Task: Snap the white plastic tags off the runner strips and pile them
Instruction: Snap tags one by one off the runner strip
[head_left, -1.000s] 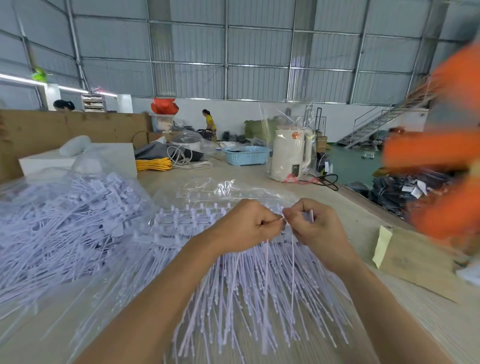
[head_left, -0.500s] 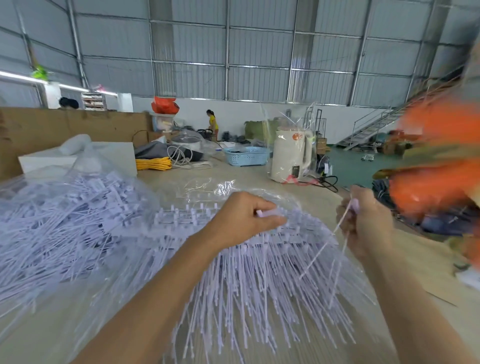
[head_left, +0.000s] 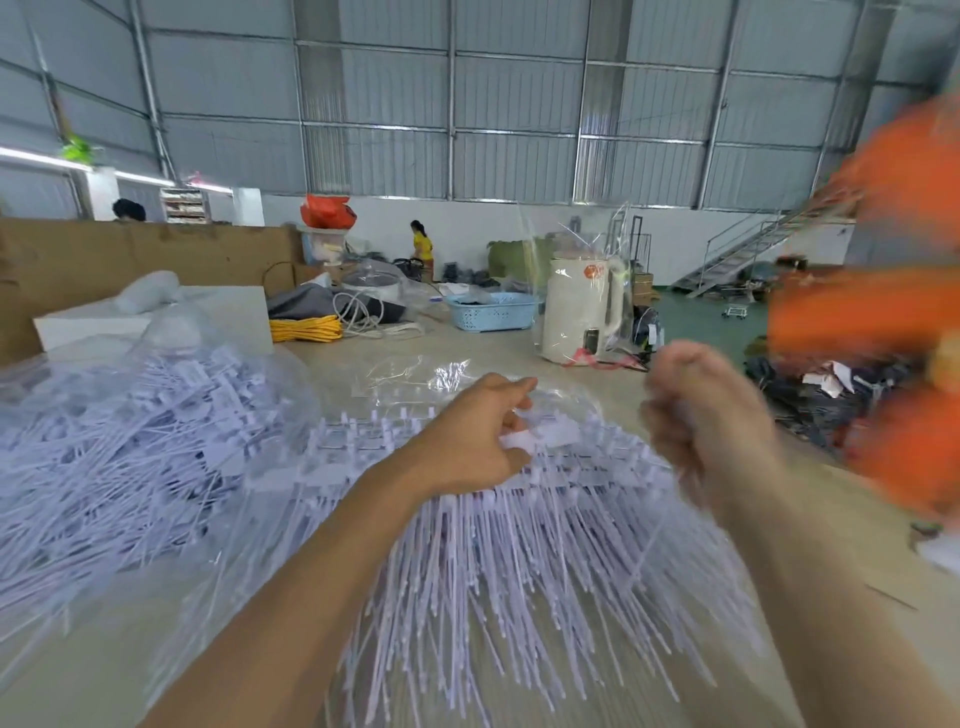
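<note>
At centre frame, the left hand (head_left: 470, 434) pinches a runner strip (head_left: 545, 436) while the blurred, curled right hand (head_left: 701, 415), grip contents unclear, has pulled away right, suggesting a tag snapped free

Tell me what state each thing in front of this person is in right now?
Left hand: fingers pinching a white plastic tag at the runner strips.
Right hand: raised, blurred, curled; contents unclear.
Fanned white runner strips with tags: lying spread on the table.
Heap of white plastic tags: piled at the left under clear plastic film.
Light blue perforated plastic basket: upright.
</note>
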